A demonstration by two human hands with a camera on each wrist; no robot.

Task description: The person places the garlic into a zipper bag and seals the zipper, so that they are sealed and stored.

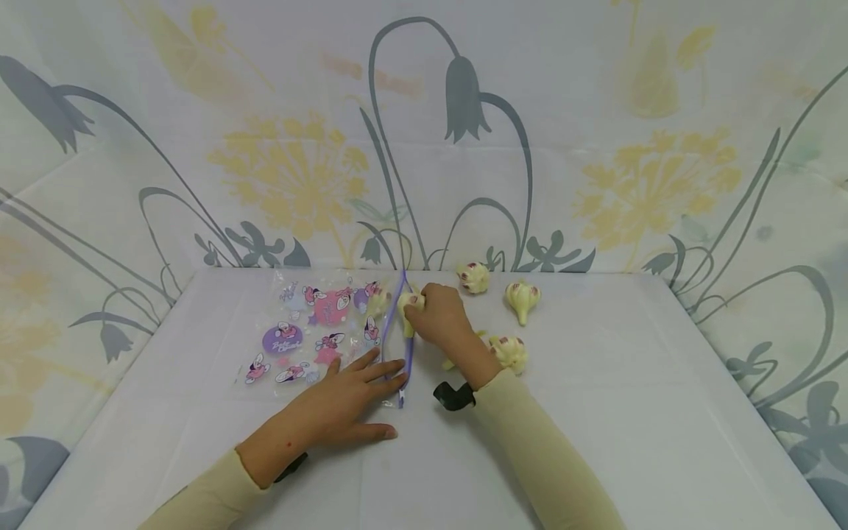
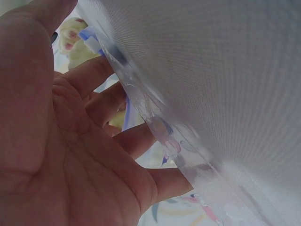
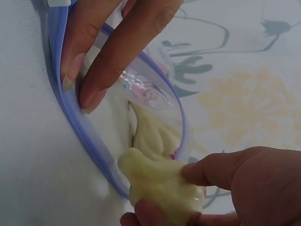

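A clear zip bag (image 1: 311,331) printed with cartoon mice lies flat on the table, its purple zip mouth (image 3: 70,127) facing right. My left hand (image 1: 387,368) lies flat, and its straight fingers (image 3: 94,61) press the bag's edge by the zip. At the mouth, my right hand (image 1: 424,305) pinches a cream garlic-shaped piece (image 3: 155,181) between thumb and finger. Another garlic piece (image 3: 150,134) lies inside the bag. In the left wrist view my palm (image 2: 56,155) sits against the bag's film (image 2: 160,122).
Three more garlic pieces lie loose on the white table (image 1: 596,412): one at the back (image 1: 473,277), one to its right (image 1: 523,298), one by my right wrist (image 1: 510,352). A flower-printed cloth wall (image 1: 424,147) closes the back and sides.
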